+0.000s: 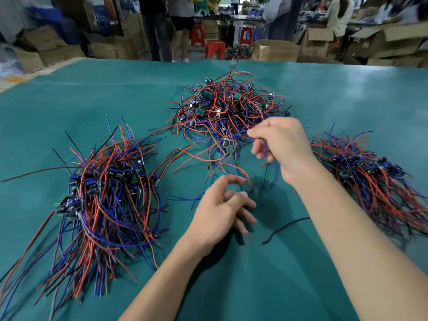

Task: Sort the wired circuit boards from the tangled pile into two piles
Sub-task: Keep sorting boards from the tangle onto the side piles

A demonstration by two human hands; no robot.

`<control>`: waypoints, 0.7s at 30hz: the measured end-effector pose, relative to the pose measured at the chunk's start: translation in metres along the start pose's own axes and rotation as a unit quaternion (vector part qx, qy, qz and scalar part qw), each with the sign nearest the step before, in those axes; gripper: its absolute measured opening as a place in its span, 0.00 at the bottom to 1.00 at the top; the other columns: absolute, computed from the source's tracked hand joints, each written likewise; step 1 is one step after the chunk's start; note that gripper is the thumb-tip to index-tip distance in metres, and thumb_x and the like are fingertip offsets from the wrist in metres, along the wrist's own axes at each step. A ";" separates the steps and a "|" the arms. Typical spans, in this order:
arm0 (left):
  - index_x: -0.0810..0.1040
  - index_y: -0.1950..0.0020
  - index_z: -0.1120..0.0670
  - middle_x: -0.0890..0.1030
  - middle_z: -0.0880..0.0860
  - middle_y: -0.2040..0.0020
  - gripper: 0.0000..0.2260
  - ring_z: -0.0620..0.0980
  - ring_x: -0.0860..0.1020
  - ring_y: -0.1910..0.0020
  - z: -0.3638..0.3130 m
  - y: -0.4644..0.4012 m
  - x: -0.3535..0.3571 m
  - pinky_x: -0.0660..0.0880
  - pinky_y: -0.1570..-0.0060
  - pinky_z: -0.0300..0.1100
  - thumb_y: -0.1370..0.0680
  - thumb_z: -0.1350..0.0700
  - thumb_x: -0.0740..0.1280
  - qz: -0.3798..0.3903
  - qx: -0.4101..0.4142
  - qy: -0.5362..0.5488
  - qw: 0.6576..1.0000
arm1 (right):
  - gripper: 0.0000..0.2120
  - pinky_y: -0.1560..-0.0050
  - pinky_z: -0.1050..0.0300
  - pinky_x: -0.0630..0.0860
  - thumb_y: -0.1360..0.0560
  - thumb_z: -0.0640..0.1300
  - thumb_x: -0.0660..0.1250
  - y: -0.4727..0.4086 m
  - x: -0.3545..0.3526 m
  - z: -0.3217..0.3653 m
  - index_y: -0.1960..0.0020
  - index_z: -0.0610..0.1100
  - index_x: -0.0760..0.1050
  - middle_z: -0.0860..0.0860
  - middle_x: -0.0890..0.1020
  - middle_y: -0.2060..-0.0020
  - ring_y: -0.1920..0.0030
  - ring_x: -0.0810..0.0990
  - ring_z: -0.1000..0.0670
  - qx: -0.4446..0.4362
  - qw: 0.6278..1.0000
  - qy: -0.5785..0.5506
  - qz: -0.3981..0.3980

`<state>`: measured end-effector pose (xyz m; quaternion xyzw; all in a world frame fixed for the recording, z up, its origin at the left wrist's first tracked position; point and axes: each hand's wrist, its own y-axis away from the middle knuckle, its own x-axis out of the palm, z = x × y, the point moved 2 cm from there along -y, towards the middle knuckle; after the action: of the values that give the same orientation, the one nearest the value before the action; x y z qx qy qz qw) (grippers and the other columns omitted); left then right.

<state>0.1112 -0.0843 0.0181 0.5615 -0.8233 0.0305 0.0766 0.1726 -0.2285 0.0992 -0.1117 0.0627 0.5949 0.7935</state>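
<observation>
A tangled pile (227, 107) of small green circuit boards with red, blue and black wires lies at the middle back of the green table. A sorted pile (106, 188) lies at the left, a second sorted pile (370, 174) at the right. My right hand (282, 144) is raised near the tangled pile's front edge and pinches blue wires that lead to a small board (225, 142). My left hand (222, 212) hovers lower, fingers loosely curled, with a red wire looping past its fingertips; whether it touches that wire is unclear.
The green cloth-covered table (92, 93) spreads wide. A loose black wire (284, 228) lies between my forearms. Beyond the far edge stand cardboard boxes (275, 50), red stools (215, 49) and several people.
</observation>
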 end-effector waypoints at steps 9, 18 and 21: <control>0.69 0.32 0.56 0.79 0.65 0.41 0.15 0.59 0.83 0.63 -0.003 -0.002 -0.004 0.77 0.73 0.42 0.18 0.64 0.59 -0.035 -0.027 0.123 0.991 | 0.07 0.67 0.52 0.65 0.31 0.37 0.72 0.075 -0.042 -0.034 0.66 0.44 0.77 0.37 0.78 0.74 0.77 0.74 0.44 0.089 0.978 -0.078 0.171; 0.74 0.33 0.55 0.83 0.62 0.46 0.17 0.55 0.83 0.56 -0.004 0.001 -0.006 0.78 0.67 0.41 0.22 0.61 0.68 -0.008 -0.006 0.123 0.992 | 0.03 0.73 0.60 0.67 0.34 0.37 0.70 0.080 -0.036 -0.044 0.64 0.44 0.80 0.38 0.83 0.70 0.75 0.77 0.47 0.072 0.927 -0.004 0.367; 0.72 0.35 0.58 0.81 0.61 0.55 0.17 0.52 0.79 0.63 -0.002 -0.001 -0.007 0.76 0.68 0.39 0.23 0.63 0.70 -0.058 0.004 0.137 0.989 | 0.05 0.75 0.61 0.66 0.30 0.43 0.72 0.086 -0.030 -0.045 0.60 0.41 0.81 0.41 0.86 0.64 0.72 0.81 0.49 0.068 0.903 0.035 0.423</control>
<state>0.1149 -0.0776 0.0186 0.5995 -0.7707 0.1062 0.1880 0.0830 -0.2451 0.0544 -0.0412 0.1719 0.8644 0.4707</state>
